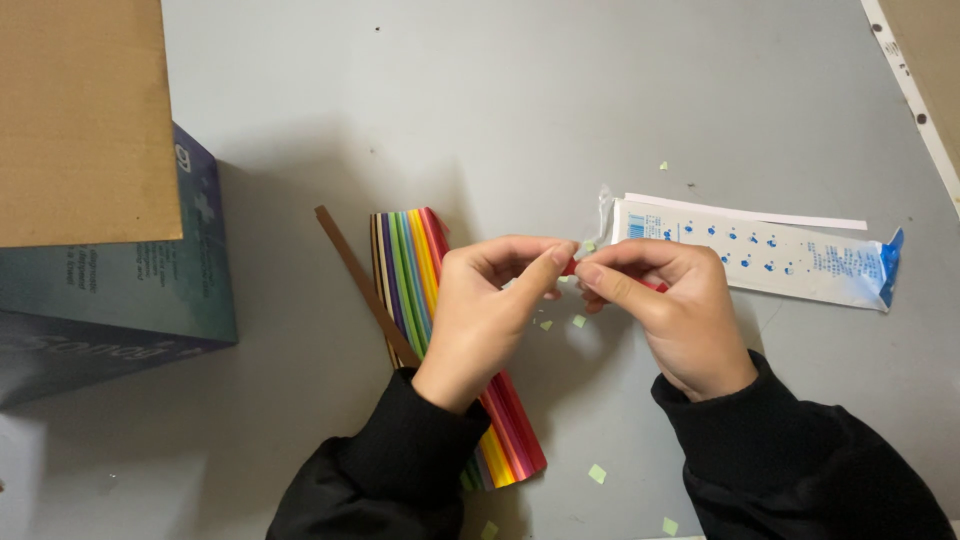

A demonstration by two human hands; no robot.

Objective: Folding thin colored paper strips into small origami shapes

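The grey counter (520, 110) fills the view, and on its far left stands a dark blue box (120, 300) with a brown cardboard flap (85, 115) reaching over its top. Right of centre, toward the far side, lies a long white plastic packet (760, 255) dotted with blue, its right end blue and crumpled, with a thin white strip (760, 212) lying along its far edge. Left of centre a bundle of rainbow-coloured paper strips (415, 270) runs from far to near, partly hidden under the left forearm, and a single brown strip (355, 275) lies slanted just beside its left edge. Both arms wear black sleeves and come in from the near edge. The left hand (480, 325) and the right hand (670, 310) meet over the middle of the counter, between the bundle and the packet, fingertips all but touching. Each grip is closed, thumb and forefinger pinching the same small red paper strip (568, 267), which is held above the counter and mostly covered by the fingers. Tiny pale green paper scraps (597, 473) are scattered on the counter beneath and near the hands.
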